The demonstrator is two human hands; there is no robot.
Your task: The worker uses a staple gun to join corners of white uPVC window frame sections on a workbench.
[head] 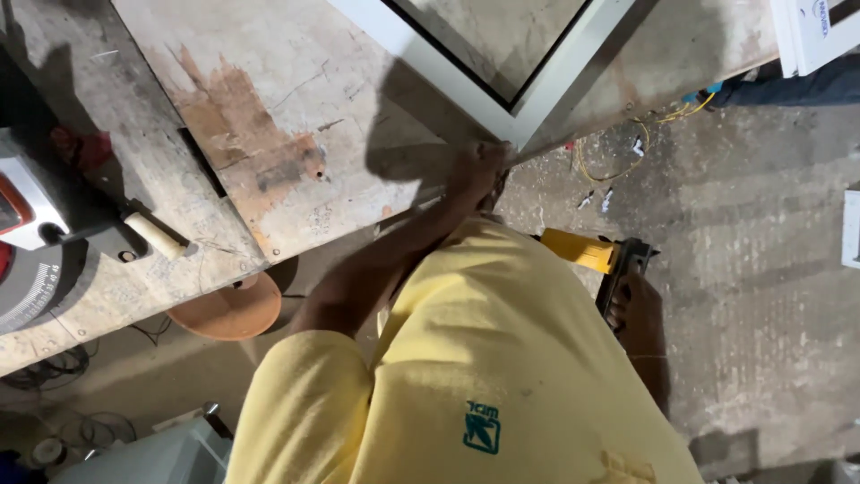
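A worn wooden workbench point(296, 116) fills the upper left, stained and scratched; on it, toward one o'clock, lies a white window frame point(546, 85) with its mitred corner jutting past the bench edge, apparently so the corner can be reached from below and from the side; the concrete floor point(761, 269) spreads from two to five o'clock, with a loose yellow wire point(618, 148) near the bench edge; at nine o'clock a mitre saw point(36, 233) sits with its pale handle point(157, 236) pointing inward; a round brown stool seat point(231, 309) shows beneath the bench edge; the left hand point(479, 170) presses at the frame's corner, fingers curled together against it, seemingly steadying it; the right hand point(638, 309), at four o'clock, hangs low with fingers wrapped around the grip of a yellow-and-black power tool point(596, 255), held clear of the frame.
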